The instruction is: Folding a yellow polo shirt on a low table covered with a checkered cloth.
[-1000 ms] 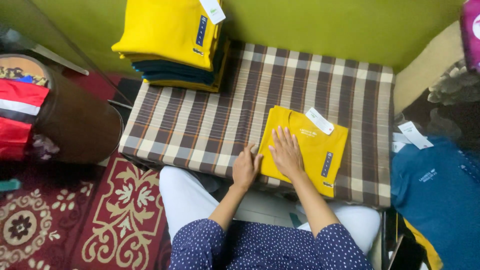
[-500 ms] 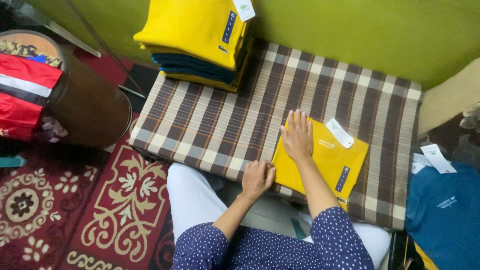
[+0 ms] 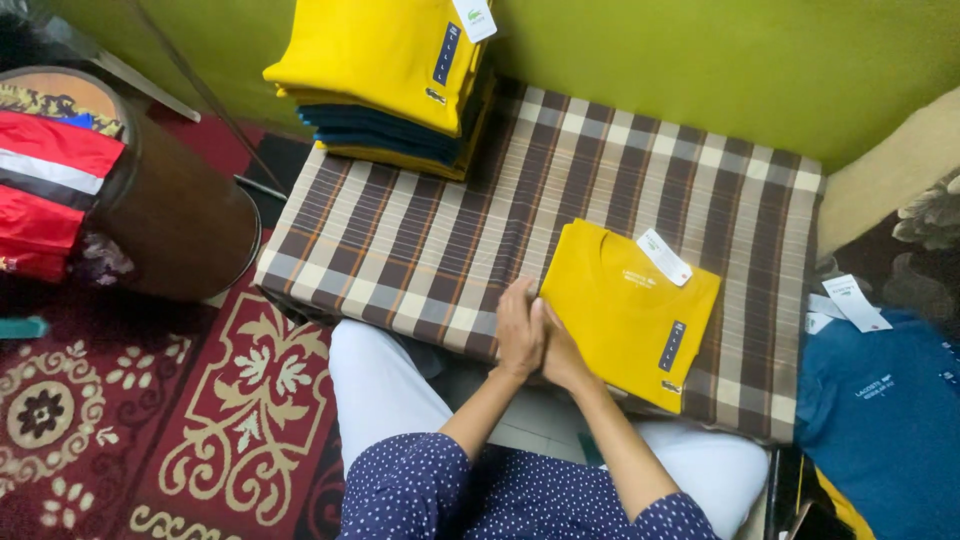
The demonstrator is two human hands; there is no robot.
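Since half a second ago both hands have come together at the near left edge of the folded yellow shirt; before that the right hand lay flat on top of it and the left hovered off its corner. Now I see the left hand and the right hand pressed side by side at about 8 o'clock of the shirt, fingers straight and close together. They touch the shirt's edge, but I cannot tell whether either has fabric pinched or just rests against it.

The shirt lies flat on the brown-and-cream plaid cushion, right of centre, tilted a little clockwise, collar toward 12 o'clock. A white hang tag sits at its 1 o'clock corner and a dark strip label runs along its 4 o'clock side.

At 11 o'clock of the cushion a stack of folded shirts rests against the green wall, yellow on top, dark blue in the middle, yellow below. At 3 o'clock, off the cushion, lies a blue shirt with loose white tags near it. At 9 o'clock a round brown drum stands with red and white cloth draped over it, on a red patterned carpet
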